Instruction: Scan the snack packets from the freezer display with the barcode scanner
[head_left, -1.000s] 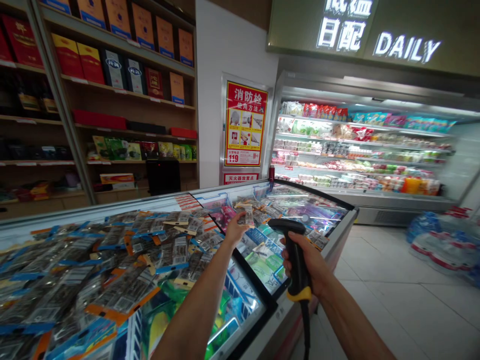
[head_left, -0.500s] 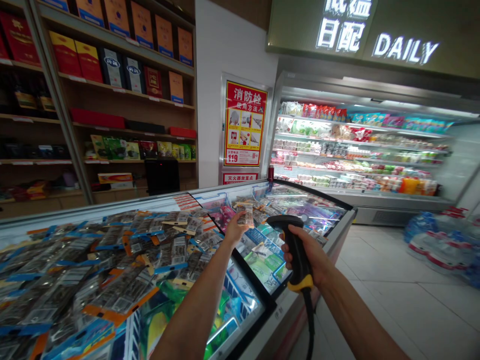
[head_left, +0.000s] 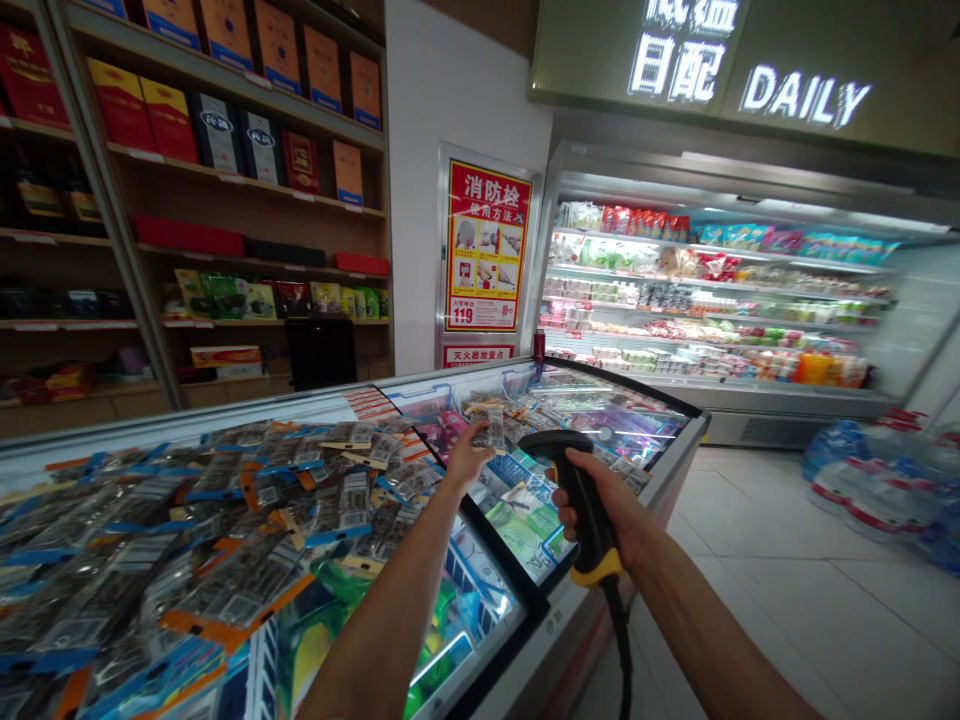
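My left hand is closed on a small clear snack packet, held up over the chest freezer's glass top. In my right hand is a black and yellow barcode scanner, its head pointing left toward the packet and a little apart from it. A cable hangs from the scanner's handle. Many similar packets with blue and orange ends lie heaped on the glass left of my left arm. More packets lie beyond my hands.
Shelves of boxes stand at the back left. A red fire-hydrant notice hangs on the wall. The lit chiller is at the back right; bottled-water packs sit on the floor.
The scanner has shifted slightly left, closer to the packet. The view has moved a little; both hands keep their holds.
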